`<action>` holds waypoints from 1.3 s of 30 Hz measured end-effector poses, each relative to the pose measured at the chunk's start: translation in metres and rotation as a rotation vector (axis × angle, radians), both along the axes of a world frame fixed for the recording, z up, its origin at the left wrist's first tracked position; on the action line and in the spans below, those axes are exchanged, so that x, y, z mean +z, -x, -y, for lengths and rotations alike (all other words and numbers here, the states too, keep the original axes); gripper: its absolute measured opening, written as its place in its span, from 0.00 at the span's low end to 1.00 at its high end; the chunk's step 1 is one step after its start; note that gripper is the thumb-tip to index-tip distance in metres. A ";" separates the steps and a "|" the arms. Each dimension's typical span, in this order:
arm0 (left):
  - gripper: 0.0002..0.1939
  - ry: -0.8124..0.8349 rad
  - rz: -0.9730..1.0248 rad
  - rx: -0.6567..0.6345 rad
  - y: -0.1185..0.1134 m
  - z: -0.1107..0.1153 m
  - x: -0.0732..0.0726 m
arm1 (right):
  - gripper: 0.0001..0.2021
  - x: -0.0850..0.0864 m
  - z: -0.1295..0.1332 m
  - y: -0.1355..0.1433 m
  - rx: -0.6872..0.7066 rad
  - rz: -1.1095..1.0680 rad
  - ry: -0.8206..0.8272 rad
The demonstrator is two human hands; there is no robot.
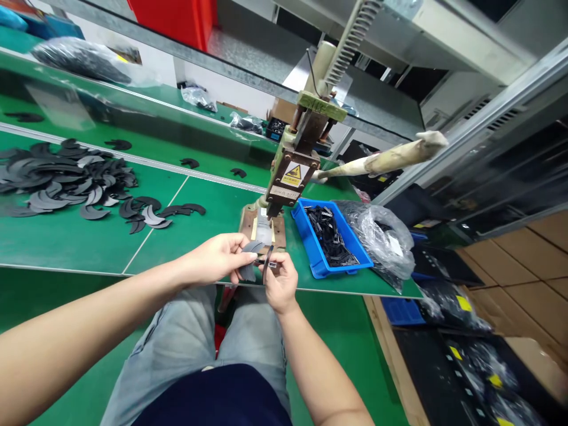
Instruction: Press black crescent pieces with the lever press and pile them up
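Where both hands [251, 269] meet, curved dark pieces [249, 266] lie between them.

Bright, diffuse light; glare on clear plastic [385, 235] right of the right grip [283, 281]; outlying boxes [532, 266] stretched, softly blurred.

Red container [171, 21], brown cardboard boxes [510, 260]

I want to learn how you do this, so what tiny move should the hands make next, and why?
Maybe turn the dark piece a little to line it up with the curved grey piece. The right hand pinches one, the left hand the other, close together in front of the press. I can't tell if they touch.
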State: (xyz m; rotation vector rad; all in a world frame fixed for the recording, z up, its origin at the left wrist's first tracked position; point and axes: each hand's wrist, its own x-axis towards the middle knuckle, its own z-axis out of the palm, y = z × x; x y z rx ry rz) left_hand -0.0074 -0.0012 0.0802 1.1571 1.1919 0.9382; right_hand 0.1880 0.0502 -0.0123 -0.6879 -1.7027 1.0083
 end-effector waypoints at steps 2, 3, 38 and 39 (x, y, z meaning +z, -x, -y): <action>0.21 -0.020 -0.048 0.011 0.004 0.002 -0.005 | 0.10 0.003 -0.002 -0.007 0.011 0.069 -0.053; 0.20 -0.058 -0.092 0.052 0.006 0.003 -0.007 | 0.09 0.006 -0.003 -0.010 0.020 0.110 -0.081; 0.26 -0.112 -0.230 0.065 0.000 -0.012 -0.096 | 0.09 0.080 -0.060 -0.064 0.009 0.584 0.068; 0.26 -0.126 -0.287 0.097 0.003 -0.013 -0.104 | 0.09 0.085 -0.077 -0.068 -0.034 0.660 0.055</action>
